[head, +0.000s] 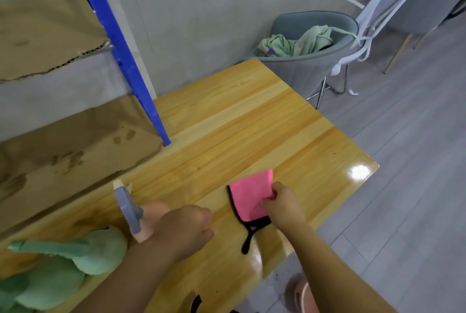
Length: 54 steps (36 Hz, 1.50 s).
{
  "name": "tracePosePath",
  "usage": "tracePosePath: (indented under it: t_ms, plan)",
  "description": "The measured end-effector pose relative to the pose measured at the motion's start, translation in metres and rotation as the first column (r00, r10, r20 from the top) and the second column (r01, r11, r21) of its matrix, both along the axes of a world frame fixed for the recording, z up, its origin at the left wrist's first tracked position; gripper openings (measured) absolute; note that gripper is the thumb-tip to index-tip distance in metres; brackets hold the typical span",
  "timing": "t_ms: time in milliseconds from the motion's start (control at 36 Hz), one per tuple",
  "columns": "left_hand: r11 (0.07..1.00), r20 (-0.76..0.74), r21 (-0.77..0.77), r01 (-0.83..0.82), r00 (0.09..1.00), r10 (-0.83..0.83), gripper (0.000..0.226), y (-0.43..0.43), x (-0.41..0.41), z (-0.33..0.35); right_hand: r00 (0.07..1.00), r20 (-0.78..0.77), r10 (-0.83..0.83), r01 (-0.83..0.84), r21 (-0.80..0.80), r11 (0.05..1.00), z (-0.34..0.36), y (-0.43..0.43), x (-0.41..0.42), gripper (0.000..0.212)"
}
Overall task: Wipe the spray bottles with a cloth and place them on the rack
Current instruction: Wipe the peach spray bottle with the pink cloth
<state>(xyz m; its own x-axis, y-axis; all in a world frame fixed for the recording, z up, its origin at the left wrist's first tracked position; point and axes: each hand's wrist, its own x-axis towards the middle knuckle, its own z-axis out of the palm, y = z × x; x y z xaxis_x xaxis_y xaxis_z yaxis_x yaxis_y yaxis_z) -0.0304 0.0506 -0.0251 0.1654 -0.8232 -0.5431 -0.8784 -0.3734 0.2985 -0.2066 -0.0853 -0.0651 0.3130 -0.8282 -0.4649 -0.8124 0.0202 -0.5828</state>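
A pale pink spray bottle (151,219) with a grey-blue trigger head lies tilted on the wooden table (227,131), and my left hand (186,229) is closed around its body. To its right my right hand (285,204) pinches the near corner of a pink cloth (252,196) with black trim, which lies flat on the table. A green spray bottle (83,252) lies on its side at the lower left, apart from both hands. The rack (126,60) with a blue upright and cardboard-lined shelves stands at the left.
Grey chair (315,60) holding a green cloth stands past the table's far end, a white chair beside it. Grey floor lies right of the table. A pink object sits on the floor near the bottom edge.
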Motion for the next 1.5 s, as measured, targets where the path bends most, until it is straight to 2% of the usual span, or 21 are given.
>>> tracePosePath:
  t_ms: [83,167,250,306,361,444,500,611,722,917,1083,1167,1250,1389,1444,1500]
  plan:
    - [0.999,-0.003,-0.045,0.013,1.0,-0.013,0.029,0.009,-0.005,-0.002,0.999,0.049,0.011,-0.003,-0.16,0.987,0.021,-0.002,-0.009,0.015]
    - [0.998,-0.022,-0.069,0.0,1.0,-0.001,0.028,0.019,-0.011,-0.003,0.997,-0.029,0.067,-0.073,-0.395,0.916,0.033,0.002,-0.015,0.024]
    - [0.994,-0.047,-0.098,-0.046,0.998,0.041,0.028,0.03,-0.015,-0.005,0.976,-0.116,0.186,-0.22,-0.484,0.847,0.035,0.013,-0.013,0.031]
    - [0.993,-0.06,-0.098,-0.071,0.996,0.065,0.028,0.04,-0.017,-0.008,0.925,-0.216,0.312,-0.377,-0.42,0.825,0.029,0.022,-0.008,0.031]
    - [0.991,-0.067,-0.087,-0.104,0.993,0.098,0.029,0.05,-0.019,-0.011,0.841,-0.325,0.432,-0.52,-0.27,0.81,0.019,0.035,0.0,0.03]
    - [0.987,-0.057,-0.05,-0.153,0.987,0.15,0.031,0.068,-0.02,-0.017,0.759,-0.322,0.566,-0.608,-0.042,0.793,0.004,0.057,0.013,0.032]
    - [0.985,-0.046,-0.02,-0.174,0.984,0.173,0.032,0.081,-0.019,-0.02,0.719,-0.289,0.633,-0.649,0.049,0.759,-0.005,0.071,0.02,0.036]
    - [0.97,-0.041,0.022,-0.24,0.97,0.241,0.031,0.108,-0.015,-0.025,0.707,-0.226,0.67,-0.68,0.041,0.732,-0.015,0.089,0.03,0.037]
    - [0.95,-0.045,0.033,-0.31,0.949,0.311,0.026,0.129,-0.009,-0.028,0.651,-0.31,0.692,-0.75,-0.127,0.649,-0.025,0.096,0.034,0.039]
    - [0.937,-0.072,-0.045,-0.347,0.937,0.343,0.023,0.144,0.008,-0.039,0.696,-0.216,0.685,-0.712,-0.329,0.62,-0.048,0.1,0.05,0.029]
    - [0.919,-0.08,-0.19,-0.346,0.938,0.336,0.025,0.148,0.017,-0.055,0.77,-0.245,0.589,-0.624,-0.477,0.619,-0.069,0.102,0.062,0.046]
    - [0.897,-0.044,-0.291,-0.332,0.941,0.334,0.026,0.147,0.02,-0.064,0.827,-0.195,0.527,-0.531,-0.58,0.618,-0.077,0.1,0.064,0.039]
    - [0.871,-0.014,-0.37,-0.324,0.939,0.344,0.027,0.146,0.023,-0.073,0.857,-0.112,0.502,-0.459,-0.609,0.647,-0.085,0.098,0.065,0.028]
    - [0.84,0.043,-0.449,-0.304,0.932,0.36,0.029,0.145,0.022,-0.079,0.861,0.024,0.509,-0.37,-0.657,0.657,-0.091,0.099,0.065,0.026]
    - [0.822,0.067,-0.487,-0.295,0.926,0.372,0.03,0.147,0.019,-0.081,0.87,0.035,0.491,-0.364,-0.626,0.69,-0.09,0.099,0.065,0.033]
    - [0.795,0.078,-0.527,-0.299,0.915,0.396,0.03,0.148,0.017,-0.083,0.88,0.054,0.471,-0.364,-0.561,0.743,-0.09,0.099,0.064,0.05]
